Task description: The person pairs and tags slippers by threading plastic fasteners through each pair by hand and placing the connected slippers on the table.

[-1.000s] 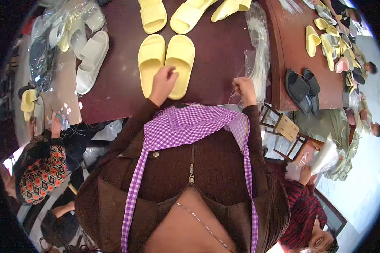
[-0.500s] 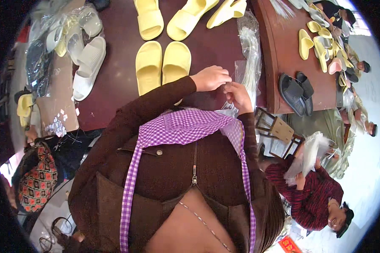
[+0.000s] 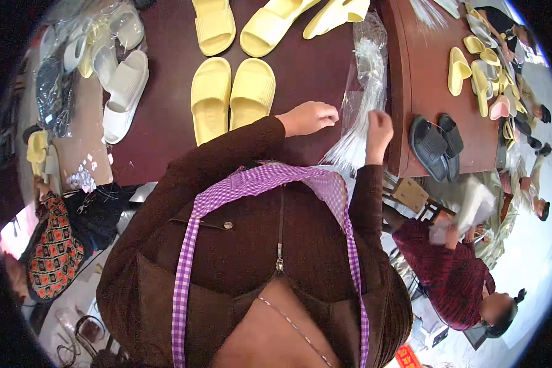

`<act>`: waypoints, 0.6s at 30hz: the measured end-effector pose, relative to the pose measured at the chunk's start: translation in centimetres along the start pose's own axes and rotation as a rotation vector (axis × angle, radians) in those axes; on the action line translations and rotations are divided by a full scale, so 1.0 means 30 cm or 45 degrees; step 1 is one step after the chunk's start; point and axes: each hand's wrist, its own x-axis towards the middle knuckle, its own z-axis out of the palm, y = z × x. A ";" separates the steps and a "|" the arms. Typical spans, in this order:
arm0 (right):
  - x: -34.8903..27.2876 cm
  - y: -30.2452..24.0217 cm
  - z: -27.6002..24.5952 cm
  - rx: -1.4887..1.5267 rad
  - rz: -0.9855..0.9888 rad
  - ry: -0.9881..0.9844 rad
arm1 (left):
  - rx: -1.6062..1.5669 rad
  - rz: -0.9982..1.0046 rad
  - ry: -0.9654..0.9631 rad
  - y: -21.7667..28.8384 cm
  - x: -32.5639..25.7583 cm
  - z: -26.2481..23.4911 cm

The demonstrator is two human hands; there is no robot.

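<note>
My left hand (image 3: pixel 311 118) is over the dark red table, right of a pair of yellow slippers (image 3: pixel 251 89). Its fingers are curled together, and anything pinched in them is too small to make out. A bundle of thin white strands (image 3: pixel 365 116) lies partly inside a clear plastic bag (image 3: pixel 369 30). By the right side of that bundle is my right hand (image 3: pixel 380 132), apart from the left, its fingers bent closed. Whether a strand is between them cannot be seen. The yellow pair lies side by side under my left forearm, which covers part of it.
More yellow slippers (image 3: pixel 216 27) lie farther back. Grey-white slippers (image 3: pixel 126 95) and clear bags are at the left. Black slippers (image 3: pixel 429 147) sit on the adjoining table (image 3: pixel 405 73) at right. A person in a dark red top (image 3: pixel 438 270) handles clear plastic; another person's patterned sleeve (image 3: pixel 55 248) shows at left.
My hands were together in front of me and are now apart. The right one has moved right, beside the white strands; the left has stayed nearly in place.
</note>
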 end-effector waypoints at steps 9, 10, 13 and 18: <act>0.183 0.102 0.140 -0.906 0.048 0.104 | -0.844 -0.583 0.289 0.038 -0.042 0.008; 0.203 0.109 0.147 -0.902 0.049 0.093 | -0.891 -0.652 0.299 0.049 -0.060 0.003; 0.271 0.122 0.158 -0.976 0.021 0.079 | -0.984 -0.802 0.340 0.082 -0.117 -0.030; 0.364 0.179 0.104 -0.922 -0.069 -0.044 | -1.020 -0.998 0.520 0.148 -0.226 -0.124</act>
